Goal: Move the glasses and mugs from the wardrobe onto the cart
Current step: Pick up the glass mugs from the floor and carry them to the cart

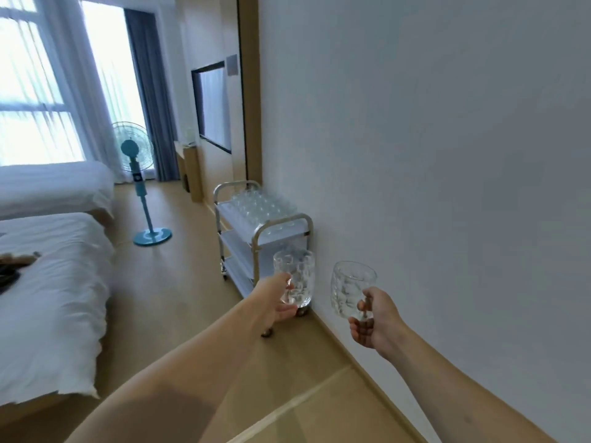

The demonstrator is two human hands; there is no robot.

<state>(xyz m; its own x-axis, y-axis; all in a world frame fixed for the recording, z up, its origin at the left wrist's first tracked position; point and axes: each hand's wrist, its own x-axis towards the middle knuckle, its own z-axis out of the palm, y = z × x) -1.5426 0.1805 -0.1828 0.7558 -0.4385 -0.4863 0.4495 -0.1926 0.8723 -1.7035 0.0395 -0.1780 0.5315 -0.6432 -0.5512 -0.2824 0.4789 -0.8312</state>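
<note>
Hands: two bare arms reach forward along a white wall (431, 155); the left hand (275, 300) curls round the handle of one glass mug (295, 278), and the right hand (374, 321) grips the handle of a second glass mug (351, 290).
Why held so: each mug hangs upright by its handle, rim up, which looks like a safe carrying grip with one per hand; the two are held apart, likely so the glass does not knock.
Cart: a three-tier metal cart (265, 231) stands ahead against the wall, its handle end toward the person; both mugs are in the air short of it, the left one overlapping its near end in the view.
Already loaded: clear glassware (259, 203) fills much of the top tier in rows; it is too blurred for an exact count, and the near strip of that tier appears free. The two lower tiers seem bare.
Count: two mugs in hand, one cart, two beds (54, 276), one blue standing fan (140, 174).
Wardrobe: not in view.
Stage, as judged: mid-carry, with both mugs bound for the cart's top tier.
Risk, as judged: crowding against the glassware already there.
</note>
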